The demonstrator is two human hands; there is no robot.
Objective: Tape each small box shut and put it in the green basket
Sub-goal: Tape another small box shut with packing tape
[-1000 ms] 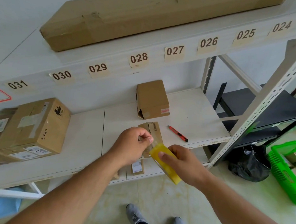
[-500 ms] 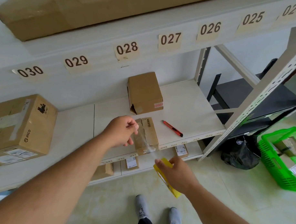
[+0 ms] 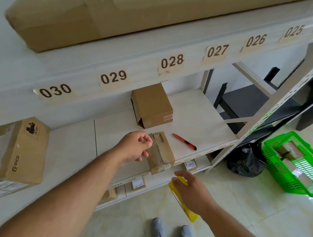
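Both hands engaged on clear tape over a small box at the shelf's front edge.

The left hand (image 3: 136, 147) has its fingers curled, thumb and fingertips pinched together on the far end of a strip of clear tape (image 3: 155, 154) at the upper left corner of the small box (image 3: 162, 152). The box lies flat on the white shelf (image 3: 196, 116), just short of its front lip; the strip runs along the box top towards the near end. The right hand (image 3: 192, 192), below and in front of the shelf, grips a yellow tape dispenser (image 3: 184, 199), fingers wrapped over its upper end. Whether the tape reaches the dispenser cannot be told. A red utility knife (image 3: 185, 142) lies just right of the box, apart from it. The green basket (image 3: 292, 164) stands on the floor, well to the right, with boxes inside.
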